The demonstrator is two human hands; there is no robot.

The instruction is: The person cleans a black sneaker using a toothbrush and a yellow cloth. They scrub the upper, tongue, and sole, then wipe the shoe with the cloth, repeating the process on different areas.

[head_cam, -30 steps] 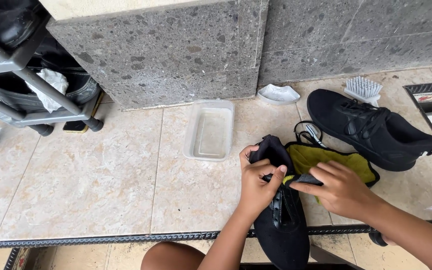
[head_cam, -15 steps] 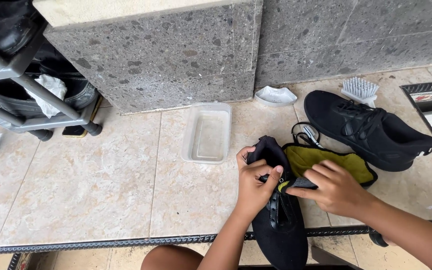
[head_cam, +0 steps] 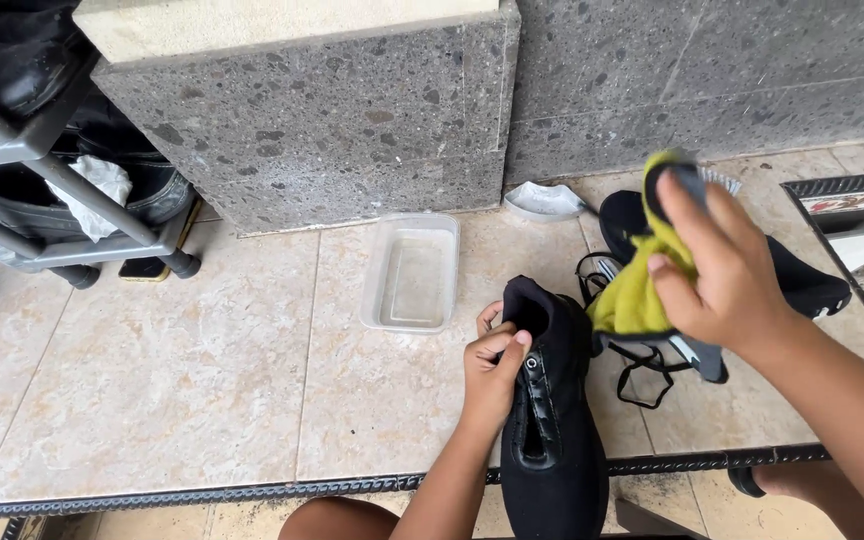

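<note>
Left hand [head_cam: 492, 365] fingers pinch black shoe [head_cam: 550, 420] tongue; laces out. Right hand [head_cam: 722, 270] grips yellow-green insole [head_cam: 637, 290], lifted clear at 2 o'clock. Second shoe [head_cam: 802, 285] untouched.

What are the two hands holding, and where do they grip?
Left hand grips the black shoe at its heel collar; right hand holds the lifted yellow insole near one end.

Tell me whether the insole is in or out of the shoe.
Out: the right hand holds the insole above the shoe, which the left hand grips.
</note>
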